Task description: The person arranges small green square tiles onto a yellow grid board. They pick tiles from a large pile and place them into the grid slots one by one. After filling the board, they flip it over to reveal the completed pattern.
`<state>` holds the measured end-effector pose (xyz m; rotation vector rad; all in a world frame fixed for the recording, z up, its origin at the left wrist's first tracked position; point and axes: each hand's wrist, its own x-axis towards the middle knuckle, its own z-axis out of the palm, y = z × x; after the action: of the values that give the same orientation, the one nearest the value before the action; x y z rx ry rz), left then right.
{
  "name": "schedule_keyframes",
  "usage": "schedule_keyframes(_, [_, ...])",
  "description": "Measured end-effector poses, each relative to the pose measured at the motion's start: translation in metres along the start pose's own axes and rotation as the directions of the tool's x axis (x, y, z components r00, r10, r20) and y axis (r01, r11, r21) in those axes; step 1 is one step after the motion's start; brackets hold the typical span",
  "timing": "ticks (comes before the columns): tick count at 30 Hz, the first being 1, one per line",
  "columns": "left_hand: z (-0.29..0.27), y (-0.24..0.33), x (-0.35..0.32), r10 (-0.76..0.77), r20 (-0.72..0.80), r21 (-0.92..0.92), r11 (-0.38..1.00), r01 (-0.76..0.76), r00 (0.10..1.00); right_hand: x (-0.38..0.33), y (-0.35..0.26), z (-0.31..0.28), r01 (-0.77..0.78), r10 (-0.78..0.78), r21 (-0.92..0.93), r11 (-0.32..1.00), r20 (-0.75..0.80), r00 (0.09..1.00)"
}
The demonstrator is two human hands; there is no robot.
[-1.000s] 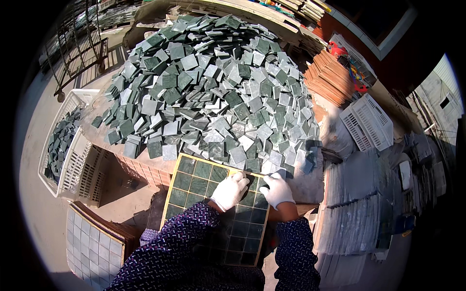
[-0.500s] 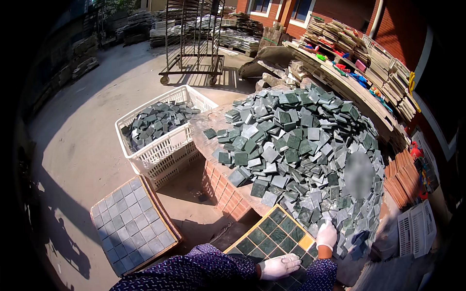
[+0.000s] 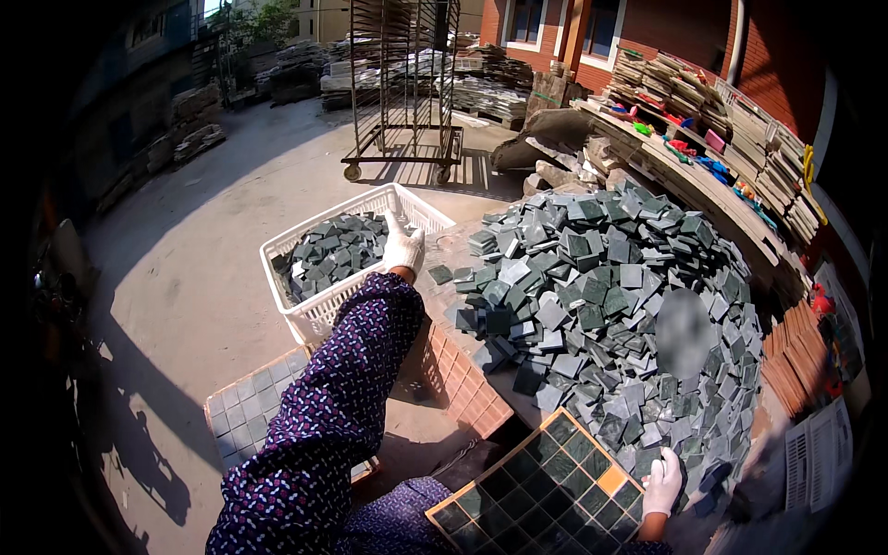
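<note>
My left hand (image 3: 404, 248), in a white glove, reaches far forward over the near right rim of a white plastic crate (image 3: 314, 319). A finger stretches up toward the dark green stone tiles (image 3: 338, 248) heaped inside; no tile shows in the hand. Close to me lies a wood-edged tray (image 3: 499, 474) set with rows of square dark green tiles; one square (image 3: 611, 479) shows bare yellow. At its right edge, beside the large tile pile (image 3: 573, 287), is my gloved right hand (image 3: 660, 486), thumb and fingers apart, palm side partly hidden.
Left of me stands another tiled panel (image 3: 250, 402), partly behind my left sleeve. A red tiled block (image 3: 458, 375) supports the pile's table. A wheeled metal rack (image 3: 402, 102) stands beyond the crate. Stacked boards (image 3: 721, 176) line the right side, with a white crate (image 3: 819, 453) nearer.
My left hand has left the tiled tray and swung forward and left to the crate. My right hand has drawn slightly back from the pile. The view has shifted.
</note>
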<state>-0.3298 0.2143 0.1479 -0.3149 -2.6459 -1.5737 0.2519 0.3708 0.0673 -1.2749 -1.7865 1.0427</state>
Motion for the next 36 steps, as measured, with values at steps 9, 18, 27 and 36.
schedule_keyframes(9, [-0.028,-0.097,-0.232,0.423,0.716,-0.406,0.899,-0.162,0.556,-0.007,-0.003,0.011,0.018,-0.002,-0.065,0.998,0.234,0.972])
schedule_keyframes(18, [-0.059,-0.135,-0.326,0.308,0.802,-0.357,0.934,-0.002,0.512,-0.011,0.029,0.020,0.252,-0.180,-0.333,0.909,0.231,0.956])
schedule_keyframes(27, [-0.058,-0.128,-0.331,0.306,0.777,-0.366,0.931,-0.002,0.551,-0.024,0.019,0.037,0.411,-0.202,-0.648,0.641,0.375,0.905])
schedule_keyframes(36, [-0.047,-0.117,-0.354,0.404,0.781,-0.383,0.912,-0.145,0.477,-0.080,0.005,0.111,0.508,-0.206,-0.658,0.555,0.483,0.851])
